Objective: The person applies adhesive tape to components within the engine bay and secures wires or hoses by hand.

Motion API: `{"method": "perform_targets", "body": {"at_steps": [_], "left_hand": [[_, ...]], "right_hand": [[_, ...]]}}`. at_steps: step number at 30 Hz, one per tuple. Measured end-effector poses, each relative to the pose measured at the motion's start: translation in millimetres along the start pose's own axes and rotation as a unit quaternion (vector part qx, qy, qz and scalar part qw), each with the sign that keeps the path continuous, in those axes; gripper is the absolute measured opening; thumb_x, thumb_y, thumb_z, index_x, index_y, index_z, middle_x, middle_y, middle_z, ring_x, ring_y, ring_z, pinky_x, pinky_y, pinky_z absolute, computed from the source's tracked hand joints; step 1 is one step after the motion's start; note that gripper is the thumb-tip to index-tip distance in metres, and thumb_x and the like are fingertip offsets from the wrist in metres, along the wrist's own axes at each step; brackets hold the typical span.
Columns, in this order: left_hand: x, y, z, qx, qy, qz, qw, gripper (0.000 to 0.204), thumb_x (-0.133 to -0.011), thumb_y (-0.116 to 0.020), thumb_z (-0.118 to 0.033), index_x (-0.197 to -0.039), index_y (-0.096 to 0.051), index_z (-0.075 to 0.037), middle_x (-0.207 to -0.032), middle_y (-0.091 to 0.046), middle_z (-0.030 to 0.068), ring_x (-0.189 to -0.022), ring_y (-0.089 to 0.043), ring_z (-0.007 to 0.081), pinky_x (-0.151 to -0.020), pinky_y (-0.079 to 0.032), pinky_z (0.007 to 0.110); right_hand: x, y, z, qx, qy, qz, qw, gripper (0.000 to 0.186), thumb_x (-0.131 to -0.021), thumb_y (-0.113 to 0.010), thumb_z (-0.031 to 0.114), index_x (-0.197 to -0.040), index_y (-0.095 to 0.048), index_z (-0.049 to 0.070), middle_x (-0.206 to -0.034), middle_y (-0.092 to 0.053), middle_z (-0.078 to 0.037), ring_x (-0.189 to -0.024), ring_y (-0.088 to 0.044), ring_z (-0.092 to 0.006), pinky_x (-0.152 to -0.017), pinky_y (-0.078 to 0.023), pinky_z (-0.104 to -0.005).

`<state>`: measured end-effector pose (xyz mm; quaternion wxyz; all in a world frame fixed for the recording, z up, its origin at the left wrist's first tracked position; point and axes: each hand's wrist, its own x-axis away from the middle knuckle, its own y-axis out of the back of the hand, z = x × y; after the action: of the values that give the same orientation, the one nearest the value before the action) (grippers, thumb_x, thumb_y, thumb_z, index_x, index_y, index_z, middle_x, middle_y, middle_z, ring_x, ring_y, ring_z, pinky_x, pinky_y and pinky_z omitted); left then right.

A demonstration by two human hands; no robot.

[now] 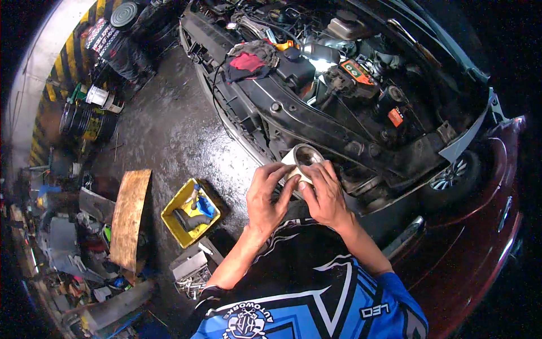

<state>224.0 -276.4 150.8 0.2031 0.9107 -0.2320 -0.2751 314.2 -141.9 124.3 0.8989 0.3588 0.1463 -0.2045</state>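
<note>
Both my hands are raised over the front of an open car engine bay (344,133). Between them is a cream-coloured ring (306,158) that looks like a roll of tape, held tilted with its hollow upward. My left hand (267,200) grips its left and lower side with bent fingers. My right hand (322,195) pinches it at the lower right, thumb and fingertips on the roll. Beyond them a red and grey rag (248,62) lies on the front edge of the engine bay, near a battery-like box with an orange label (355,73).
A yellow bin (171,221) with parts and a metal toolbox (189,265) stand on the wet floor, left of me. Boards (130,220) and scrap lie farther left. Another person (113,51) is by buckets (99,96) at the upper left. A maroon car (468,248) is at right.
</note>
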Motion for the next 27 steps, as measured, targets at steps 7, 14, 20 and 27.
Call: {"method": "perform_targets", "body": {"at_steps": [7, 14, 20, 27], "left_hand": [[-1.9, -0.7, 4.2, -0.01, -0.032, 0.027, 0.999, 0.024, -0.079, -0.076, -0.002, -0.101, -0.068, -0.002, -0.1, -0.066, 0.0129, -0.091, -0.066, 0.0281, -0.079, -0.053, 0.035], [-6.8, 0.0, 4.1, -0.03, -0.028, 0.055, 0.998, 0.019, -0.08, -0.076, -0.005, -0.096, -0.068, -0.003, -0.097, -0.066, 0.0118, -0.084, -0.067, 0.0289, -0.073, -0.054, 0.036], [-24.5, 8.8, 13.3, -0.034, -0.048, 0.161, 0.985, 0.023, -0.075, -0.073, 0.002, -0.095, -0.063, -0.002, -0.093, -0.065, 0.0133, -0.083, -0.066, 0.0289, -0.074, -0.052, 0.036], [-21.3, 2.7, 15.7, 0.077, 0.031, 0.127, 0.988, 0.025, -0.082, -0.069, 0.003, -0.106, -0.062, 0.003, -0.099, -0.066, 0.0147, -0.091, -0.065, 0.0263, -0.082, -0.051, 0.033]], "right_hand": [[-0.4, 1.0, -2.2, -0.003, 0.013, -0.026, 1.0, 0.03, -0.09, -0.058, 0.012, -0.114, -0.057, -0.006, -0.101, -0.06, -0.023, -0.095, -0.055, -0.0409, -0.088, -0.044, -0.0473], [1.1, 6.9, -6.1, 0.037, 0.028, -0.007, 0.999, 0.031, -0.089, -0.059, 0.012, -0.115, -0.059, -0.005, -0.106, -0.06, -0.022, -0.101, -0.055, -0.0419, -0.094, -0.044, -0.0482], [7.6, 1.3, -14.0, 0.042, 0.048, 0.0, 0.998, 0.033, -0.088, -0.059, 0.012, -0.116, -0.059, -0.004, -0.109, -0.06, -0.022, -0.104, -0.055, -0.0417, -0.096, -0.042, -0.0495], [-1.1, 6.5, -15.2, -0.051, -0.05, -0.027, 0.997, 0.031, -0.09, -0.058, 0.013, -0.116, -0.06, -0.003, -0.105, -0.062, -0.022, -0.101, -0.055, -0.0405, -0.092, -0.043, -0.0469]]}}
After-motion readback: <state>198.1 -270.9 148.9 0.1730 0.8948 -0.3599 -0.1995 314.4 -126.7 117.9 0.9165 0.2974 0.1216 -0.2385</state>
